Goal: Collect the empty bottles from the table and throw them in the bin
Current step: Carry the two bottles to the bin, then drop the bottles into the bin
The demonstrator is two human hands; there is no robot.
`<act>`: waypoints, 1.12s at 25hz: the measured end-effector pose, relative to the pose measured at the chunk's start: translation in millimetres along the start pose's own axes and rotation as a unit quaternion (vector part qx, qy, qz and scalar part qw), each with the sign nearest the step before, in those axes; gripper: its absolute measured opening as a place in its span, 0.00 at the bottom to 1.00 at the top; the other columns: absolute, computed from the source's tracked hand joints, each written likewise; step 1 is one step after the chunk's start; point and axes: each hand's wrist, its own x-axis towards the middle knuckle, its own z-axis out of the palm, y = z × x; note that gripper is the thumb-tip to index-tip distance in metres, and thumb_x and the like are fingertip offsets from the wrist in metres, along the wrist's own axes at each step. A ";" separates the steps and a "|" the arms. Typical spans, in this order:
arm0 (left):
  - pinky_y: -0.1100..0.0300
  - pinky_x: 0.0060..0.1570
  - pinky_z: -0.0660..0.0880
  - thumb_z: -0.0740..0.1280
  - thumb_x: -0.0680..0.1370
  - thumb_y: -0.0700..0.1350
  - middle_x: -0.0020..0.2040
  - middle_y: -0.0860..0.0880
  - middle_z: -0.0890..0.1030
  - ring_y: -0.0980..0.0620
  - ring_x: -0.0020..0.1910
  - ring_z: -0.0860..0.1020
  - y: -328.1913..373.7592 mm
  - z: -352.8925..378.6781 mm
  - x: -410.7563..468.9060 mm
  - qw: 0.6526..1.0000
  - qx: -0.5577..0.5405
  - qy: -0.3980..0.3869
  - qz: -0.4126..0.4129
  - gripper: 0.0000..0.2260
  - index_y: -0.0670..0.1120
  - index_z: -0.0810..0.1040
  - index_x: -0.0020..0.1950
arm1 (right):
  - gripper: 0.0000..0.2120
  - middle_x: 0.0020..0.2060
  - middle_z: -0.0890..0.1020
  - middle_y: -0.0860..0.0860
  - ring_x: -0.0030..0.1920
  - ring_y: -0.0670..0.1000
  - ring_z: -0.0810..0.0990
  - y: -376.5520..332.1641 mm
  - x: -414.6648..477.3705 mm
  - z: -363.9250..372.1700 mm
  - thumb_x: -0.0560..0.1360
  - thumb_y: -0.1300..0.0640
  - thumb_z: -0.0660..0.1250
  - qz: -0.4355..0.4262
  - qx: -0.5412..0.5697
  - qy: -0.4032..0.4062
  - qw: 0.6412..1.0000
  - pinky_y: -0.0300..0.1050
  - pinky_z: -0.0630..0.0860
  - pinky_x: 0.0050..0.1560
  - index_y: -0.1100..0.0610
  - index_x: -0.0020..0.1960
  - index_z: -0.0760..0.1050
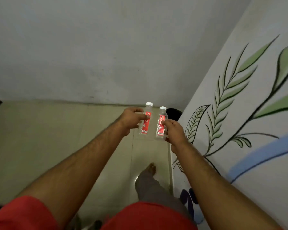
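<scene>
Two small clear plastic bottles with white caps and red labels are held upright in front of me. My left hand (131,121) grips the left bottle (146,121) by its side. My right hand (174,132) grips the right bottle (160,124). The bottles stand side by side, a small gap between them. Just beyond the right bottle, a dark round object (174,113), possibly the bin, sits on the floor in the corner where the two walls meet; the bottle and my hand cover part of it.
A grey wall (106,47) runs across ahead. A white wall painted with green leaves (239,105) stands close on my right. Pale floor tiles (56,138) stretch to the left. My bare foot (150,170) steps forward on the floor.
</scene>
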 end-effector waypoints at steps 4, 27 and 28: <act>0.50 0.53 0.78 0.76 0.70 0.44 0.50 0.44 0.85 0.48 0.45 0.82 43.1 19.5 109.4 0.997 0.046 -0.060 -0.036 0.18 0.42 0.80 0.59 | 0.09 0.51 0.85 0.55 0.48 0.56 0.81 -24.9 96.3 -6.3 0.76 0.51 0.68 0.048 0.012 0.015 0.999 0.54 0.78 0.48 0.53 0.54 0.79; 0.63 0.35 0.74 0.73 0.73 0.34 0.51 0.38 0.78 0.52 0.38 0.76 48.1 202.4 639.7 0.860 0.352 -0.353 -0.107 0.14 0.37 0.76 0.58 | 0.13 0.54 0.83 0.57 0.51 0.58 0.82 18.4 538.2 -24.4 0.77 0.58 0.70 0.261 0.266 0.346 0.861 0.48 0.79 0.44 0.57 0.61 0.77; 0.64 0.34 0.74 0.72 0.74 0.34 0.53 0.35 0.79 0.52 0.38 0.76 33.0 211.0 652.0 0.857 0.360 -0.356 -0.098 0.15 0.36 0.76 0.59 | 0.13 0.53 0.83 0.57 0.51 0.57 0.82 33.9 551.6 -28.1 0.77 0.57 0.70 0.268 0.269 0.351 0.856 0.49 0.79 0.45 0.57 0.60 0.77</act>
